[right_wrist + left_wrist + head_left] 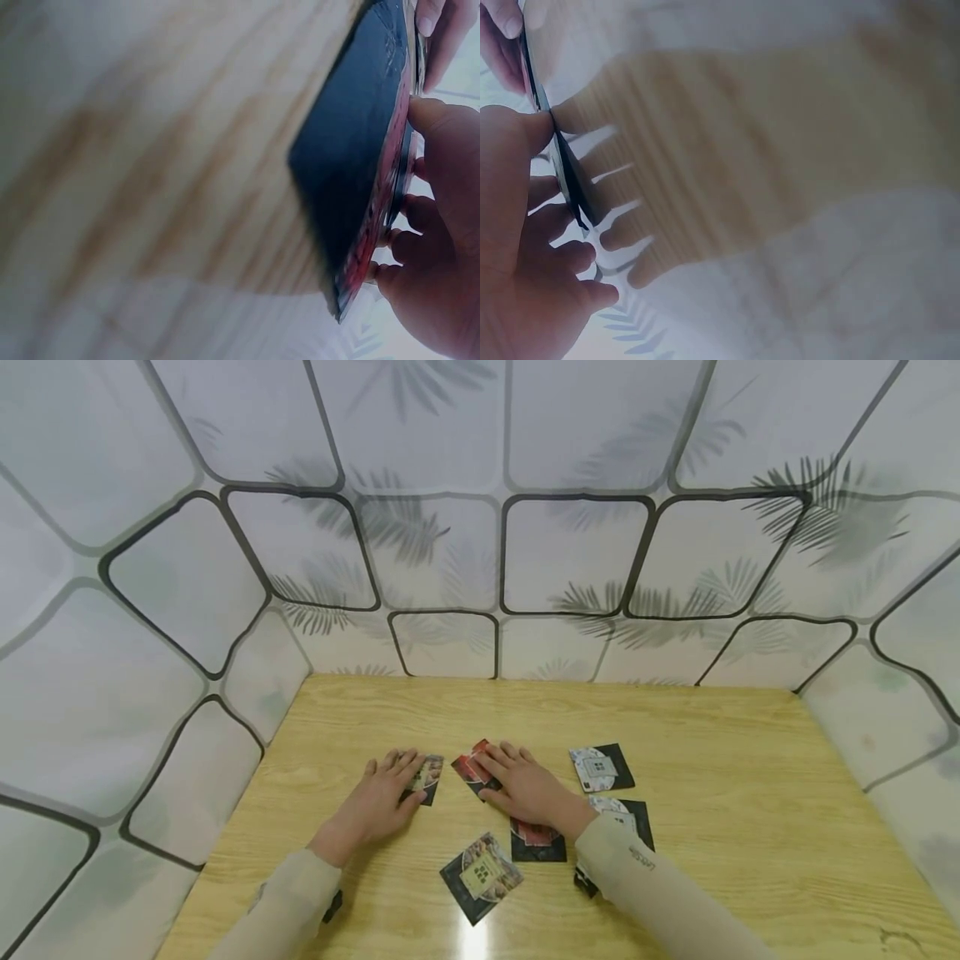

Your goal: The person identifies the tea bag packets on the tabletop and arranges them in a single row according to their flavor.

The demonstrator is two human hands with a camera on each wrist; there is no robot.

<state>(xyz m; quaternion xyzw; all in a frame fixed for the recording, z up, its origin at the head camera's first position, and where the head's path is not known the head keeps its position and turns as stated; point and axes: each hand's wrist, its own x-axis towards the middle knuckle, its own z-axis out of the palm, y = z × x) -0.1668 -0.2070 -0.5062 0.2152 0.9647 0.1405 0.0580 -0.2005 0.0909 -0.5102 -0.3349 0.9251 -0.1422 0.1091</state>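
Observation:
My left hand lies spread on a flat square packet with a black and brown print, its thumb at the near edge. To the right, my right hand rests with extended fingers on a red and black packet, partly covering it. Another red and black packet lies just below the right palm. In the left wrist view the packet appears edge-on beneath the fingers. A dark packet surface with a red edge shows beside the fingers in the right wrist view.
A brown and black packet lies turned at an angle in front, between the forearms. Two white and black packets sit at the right, one farther back and one partly behind the right sleeve. Patterned fabric walls border the wooden table.

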